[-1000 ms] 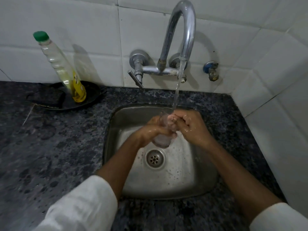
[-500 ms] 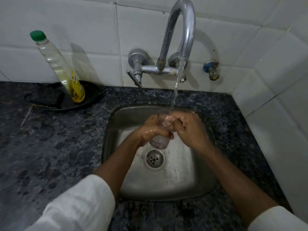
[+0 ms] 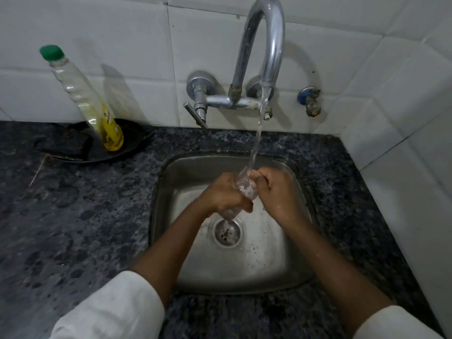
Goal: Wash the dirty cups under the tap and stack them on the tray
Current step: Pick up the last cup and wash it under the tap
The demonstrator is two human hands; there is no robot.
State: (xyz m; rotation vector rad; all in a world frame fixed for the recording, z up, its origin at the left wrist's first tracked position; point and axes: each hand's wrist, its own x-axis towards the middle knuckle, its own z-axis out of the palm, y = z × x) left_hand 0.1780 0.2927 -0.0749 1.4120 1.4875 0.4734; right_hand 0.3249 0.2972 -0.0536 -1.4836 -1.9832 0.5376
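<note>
A small clear glass cup (image 3: 245,188) is held over the steel sink (image 3: 281,272), tilted with its mouth up under the stream from the curved tap (image 3: 266,42). My left hand (image 3: 223,193) is wrapped around the cup's body. My right hand (image 3: 276,189) is closed at the cup's rim, fingers partly inside it. Water runs into the cup and down toward the drain (image 3: 227,232). Most of the cup is hidden by my fingers.
A bottle of yellow dish liquid with a green cap (image 3: 85,99) leans in a dark round dish (image 3: 132,145) on the speckled black counter (image 3: 73,216) at the back left. White tiled walls close the back and right. A small valve (image 3: 309,101) sticks out right of the tap.
Both hands have stayed under the stream with the cup. My fingers have shifted slightly around the cup, and it now tilts a little more.
</note>
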